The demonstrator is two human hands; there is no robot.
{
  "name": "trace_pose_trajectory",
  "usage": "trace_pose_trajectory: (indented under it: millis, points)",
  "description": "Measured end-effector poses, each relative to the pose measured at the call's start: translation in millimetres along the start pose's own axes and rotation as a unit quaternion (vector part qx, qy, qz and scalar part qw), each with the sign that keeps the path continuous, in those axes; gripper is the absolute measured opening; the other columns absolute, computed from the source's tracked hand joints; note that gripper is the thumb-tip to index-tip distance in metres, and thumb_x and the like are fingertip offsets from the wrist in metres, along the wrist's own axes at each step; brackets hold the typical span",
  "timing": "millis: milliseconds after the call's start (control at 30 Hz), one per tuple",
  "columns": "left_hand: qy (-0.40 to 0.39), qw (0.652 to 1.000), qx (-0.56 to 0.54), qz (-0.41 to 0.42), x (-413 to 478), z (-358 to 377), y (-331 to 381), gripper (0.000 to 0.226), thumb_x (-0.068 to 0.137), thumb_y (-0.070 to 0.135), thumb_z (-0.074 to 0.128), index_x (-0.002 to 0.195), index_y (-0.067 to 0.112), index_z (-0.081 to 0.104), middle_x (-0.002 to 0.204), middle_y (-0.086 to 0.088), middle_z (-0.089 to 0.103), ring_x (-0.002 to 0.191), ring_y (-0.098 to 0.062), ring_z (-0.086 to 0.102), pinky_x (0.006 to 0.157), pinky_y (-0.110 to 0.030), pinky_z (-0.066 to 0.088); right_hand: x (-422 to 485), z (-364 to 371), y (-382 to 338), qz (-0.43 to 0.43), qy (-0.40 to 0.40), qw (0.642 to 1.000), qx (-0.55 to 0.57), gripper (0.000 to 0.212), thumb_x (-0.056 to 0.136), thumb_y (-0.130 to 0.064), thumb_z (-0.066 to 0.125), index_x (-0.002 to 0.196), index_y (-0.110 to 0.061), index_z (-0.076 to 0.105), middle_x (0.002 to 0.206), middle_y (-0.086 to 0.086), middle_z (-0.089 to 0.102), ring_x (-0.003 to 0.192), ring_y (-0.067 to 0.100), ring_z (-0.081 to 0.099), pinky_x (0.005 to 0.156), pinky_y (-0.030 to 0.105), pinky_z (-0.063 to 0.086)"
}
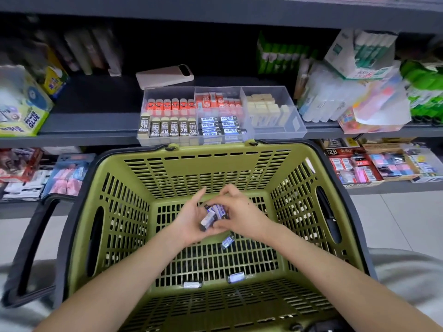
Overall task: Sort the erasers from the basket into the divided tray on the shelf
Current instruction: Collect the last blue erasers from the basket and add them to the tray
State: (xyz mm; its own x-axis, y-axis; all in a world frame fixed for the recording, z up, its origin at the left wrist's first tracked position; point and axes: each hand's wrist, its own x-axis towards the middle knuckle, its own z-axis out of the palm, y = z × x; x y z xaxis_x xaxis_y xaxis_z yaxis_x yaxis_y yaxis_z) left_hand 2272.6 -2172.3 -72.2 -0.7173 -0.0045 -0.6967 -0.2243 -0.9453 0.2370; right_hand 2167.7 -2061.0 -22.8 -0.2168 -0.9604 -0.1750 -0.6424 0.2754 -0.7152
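Basket (211, 164): olive plastic, perforated, matt. Handle (28, 248): black plastic, matt. Divided tray (273, 135): clear, smooth plastic. Erasers (236, 277): glossy printed wrappers. Shelf (91, 123): dark grey, matt.

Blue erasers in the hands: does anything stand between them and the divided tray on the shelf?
Only the green basket's far wall rises between the blue erasers, held by left hand and right hand, and the divided tray just behind its rim. The tray's top is open.

Three loose erasers (236, 277), one basket (211, 164)
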Motion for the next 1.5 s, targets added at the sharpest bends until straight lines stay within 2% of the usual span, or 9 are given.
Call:
trace_pose_trajectory:
  millis: [167,233,400,567,800,933,1167,1333,1500]
  points:
    - [0.010,0.999,0.047,-0.009,-7.1,-1.1,1.6,0.028,0.078,0.028,0.065,0.086,0.003,0.074,0.082,-0.015,0.068,0.064,-0.026,0.069,0.039,-0.025,0.052,2.0,-2.9,8.6,0.083,0.088,0.969,0.215,0.034,0.084,-0.011,0.067,0.117,-0.015,0.058,0.103,0.001,0.061,0.083,0.013,0.063,0.073,0.023,0.054]
    - [0.040,0.996,0.080,0.014,-8.7,-7.7,5.2,0.024,0.080,0.025,0.064,0.080,0.006,0.077,0.083,-0.015,0.069,0.067,-0.026,0.069,0.035,-0.020,0.047,4.7,0.3,24.8,0.115,0.113,0.983,0.092,0.020,0.089,-0.012,0.061,0.109,-0.012,0.063,0.100,0.001,0.064,0.074,0.006,0.058,0.066,0.020,0.049]
    - [0.106,0.986,0.127,0.015,-9.2,-28.9,13.7,0.021,0.088,0.018,0.059,0.074,0.004,0.065,0.070,-0.011,0.064,0.061,-0.024,0.067,0.040,-0.021,0.050,-2.7,34.6,66.1,0.126,-0.130,0.969,-0.166,0.056,0.077,-0.026,0.073,0.129,-0.025,0.051,0.123,0.001,0.044,0.102,0.015,0.050,0.092,0.030,0.049]
    - [0.153,0.977,0.152,-0.004,-6.5,-44.2,11.5,0.019,0.078,0.020,0.073,0.073,0.004,0.063,0.067,-0.011,0.066,0.062,-0.023,0.068,0.059,-0.034,0.059,-1.9,51.4,79.8,0.031,-0.146,0.938,-0.312,0.037,0.080,-0.034,0.068,0.116,-0.026,0.059,0.113,0.001,0.047,0.107,0.018,0.043,0.088,0.035,0.046]
    - [0.132,0.980,0.146,-0.028,5.5,-47.2,-1.9,0.049,0.077,0.042,0.067,0.107,0.003,0.061,0.096,-0.017,0.059,0.084,-0.028,0.061,0.070,-0.040,0.056,4.0,46.1,61.7,0.098,0.039,0.994,-0.004,0.023,0.079,-0.033,0.071,0.100,-0.024,0.068,0.096,-0.006,0.053,0.088,0.008,0.047,0.080,0.026,0.042]
    - [0.112,0.990,0.074,-0.040,10.6,-44.4,-9.2,0.051,0.079,0.044,0.067,0.104,0.000,0.067,0.094,-0.019,0.065,0.084,-0.032,0.064,0.067,-0.039,0.057,9.4,46.4,45.4,0.078,-0.007,0.991,0.105,0.031,0.075,-0.037,0.073,0.105,-0.031,0.066,0.099,-0.004,0.050,0.088,0.008,0.047,0.081,0.025,0.044]
    - [0.114,0.990,0.075,-0.021,15.9,-49.2,-9.0,0.029,0.072,0.030,0.073,0.073,0.001,0.073,0.075,-0.018,0.066,0.068,-0.029,0.067,0.051,-0.030,0.055,12.6,36.4,94.2,0.322,0.089,0.930,-0.151,0.056,0.086,-0.057,0.052,0.128,-0.019,0.045,0.128,0.011,0.044,0.066,0.015,0.061,0.051,0.025,0.049]
    - [0.116,0.990,0.084,-0.017,17.6,-52.9,-7.0,0.034,0.073,0.035,0.072,0.077,0.001,0.077,0.073,-0.019,0.068,0.067,-0.030,0.068,0.062,-0.039,0.058,21.4,47.0,94.4,0.343,0.106,0.927,-0.104,0.048,0.082,-0.053,0.062,0.112,-0.017,0.050,0.114,0.009,0.049,0.075,0.021,0.061,0.067,0.035,0.055]
    - [0.129,0.987,0.090,-0.019,17.3,-51.8,-9.5,0.043,0.075,0.037,0.071,0.097,0.001,0.070,0.074,-0.018,0.068,0.069,-0.032,0.068,0.068,-0.043,0.058,33.4,55.0,79.8,0.335,0.066,0.937,-0.070,0.034,0.078,-0.025,0.069,0.106,-0.020,0.052,0.111,0.006,0.051,0.073,0.016,0.052,0.048,0.020,0.032]
